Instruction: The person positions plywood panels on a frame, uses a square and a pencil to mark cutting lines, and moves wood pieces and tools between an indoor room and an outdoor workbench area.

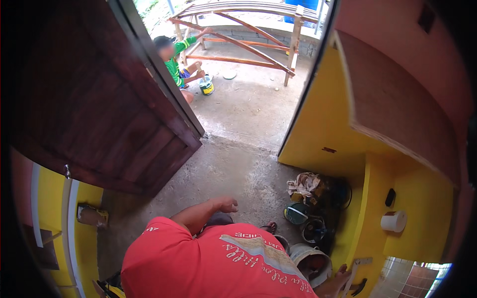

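Note:
My left hand (226,204) is over the concrete floor in front of my red shirt (208,258). Its fingers are loosely bent with the thumb apart, and nothing shows in them. Low on the right, my right hand (342,274) is beside a pale bucket (325,264), fingers partly visible and apart. It appears to hold nothing. Close to that hand are a hammer (359,287) and a flat, light-coloured L-shaped piece (362,261) by the yellow cabinet. Beyond the bucket stand a dark open container (313,229) and a can with a green top (296,213).
A dark brown door (114,109) stands open at left. Crumpled cloth (304,184) lies by the yellow cabinet (323,134). Outside, a person in green (174,64) crouches with one hand at a paint can (206,86), the other towards a wooden frame (248,47). A white container (393,221) is at right.

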Tool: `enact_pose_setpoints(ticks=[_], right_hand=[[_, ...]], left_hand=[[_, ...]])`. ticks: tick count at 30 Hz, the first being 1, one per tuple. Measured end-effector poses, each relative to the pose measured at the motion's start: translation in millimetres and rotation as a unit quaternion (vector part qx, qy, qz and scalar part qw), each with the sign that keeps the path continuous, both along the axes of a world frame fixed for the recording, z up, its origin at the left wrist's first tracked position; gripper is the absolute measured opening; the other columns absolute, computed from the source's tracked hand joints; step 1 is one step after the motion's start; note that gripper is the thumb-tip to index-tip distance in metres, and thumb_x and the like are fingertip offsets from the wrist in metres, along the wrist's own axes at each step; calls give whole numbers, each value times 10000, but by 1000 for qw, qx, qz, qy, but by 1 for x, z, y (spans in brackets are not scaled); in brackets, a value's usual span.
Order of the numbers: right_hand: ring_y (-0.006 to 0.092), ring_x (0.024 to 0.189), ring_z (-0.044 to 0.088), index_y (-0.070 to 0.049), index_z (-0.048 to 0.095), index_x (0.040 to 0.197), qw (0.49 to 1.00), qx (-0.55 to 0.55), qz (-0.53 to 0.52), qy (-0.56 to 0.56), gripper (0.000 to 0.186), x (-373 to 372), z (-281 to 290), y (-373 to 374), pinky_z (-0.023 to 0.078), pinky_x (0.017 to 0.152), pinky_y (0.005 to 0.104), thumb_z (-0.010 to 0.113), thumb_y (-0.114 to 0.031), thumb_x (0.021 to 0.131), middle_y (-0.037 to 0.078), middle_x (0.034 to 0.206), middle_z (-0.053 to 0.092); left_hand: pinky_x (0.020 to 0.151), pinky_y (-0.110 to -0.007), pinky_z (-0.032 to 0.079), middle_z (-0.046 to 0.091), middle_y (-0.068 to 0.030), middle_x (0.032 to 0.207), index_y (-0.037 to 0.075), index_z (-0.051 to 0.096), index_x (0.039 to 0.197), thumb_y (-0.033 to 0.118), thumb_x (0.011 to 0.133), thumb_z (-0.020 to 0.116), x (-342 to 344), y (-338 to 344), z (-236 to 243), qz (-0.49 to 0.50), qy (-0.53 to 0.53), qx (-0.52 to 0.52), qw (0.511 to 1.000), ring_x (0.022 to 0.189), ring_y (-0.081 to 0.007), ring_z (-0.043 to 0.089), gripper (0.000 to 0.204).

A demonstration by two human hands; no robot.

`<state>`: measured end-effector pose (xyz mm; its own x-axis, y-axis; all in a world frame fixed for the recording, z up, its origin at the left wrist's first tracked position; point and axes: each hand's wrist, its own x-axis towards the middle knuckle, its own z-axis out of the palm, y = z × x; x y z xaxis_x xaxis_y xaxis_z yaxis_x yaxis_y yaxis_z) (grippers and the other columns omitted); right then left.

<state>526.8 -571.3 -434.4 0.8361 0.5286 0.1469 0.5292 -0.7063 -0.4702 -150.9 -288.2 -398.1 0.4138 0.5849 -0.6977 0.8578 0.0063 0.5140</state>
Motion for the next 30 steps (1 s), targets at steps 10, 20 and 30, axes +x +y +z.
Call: enact_pose_setpoints(ticks=[10,20,30], right_hand=[[254,699,591,32,550,945,831,-211,298,420,327,-279,-20,186,498,595,328,594,-268,823,158,775,583],[234,582,564,4,563,891,604,-390,651,243,228,-508,8,463,442,476,308,577,-208,807,124,705,558],[228,544,573,3,578,870,611,-356,612,353,184,-703,60,601,428,413,290,583,-153,773,101,692,555]], left_hand=[[838,-427,461,620,-201,1036,39,643,1029,386,763,552,-204,-22,-42,148,2,57,987,967,-354,591,447],[681,-442,487,631,-199,795,31,661,801,342,763,584,-333,-261,-62,620,112,224,743,745,-365,617,323],[630,-385,516,644,-161,823,-19,636,906,364,836,532,-143,-320,-32,783,25,-214,584,679,-268,638,403]])
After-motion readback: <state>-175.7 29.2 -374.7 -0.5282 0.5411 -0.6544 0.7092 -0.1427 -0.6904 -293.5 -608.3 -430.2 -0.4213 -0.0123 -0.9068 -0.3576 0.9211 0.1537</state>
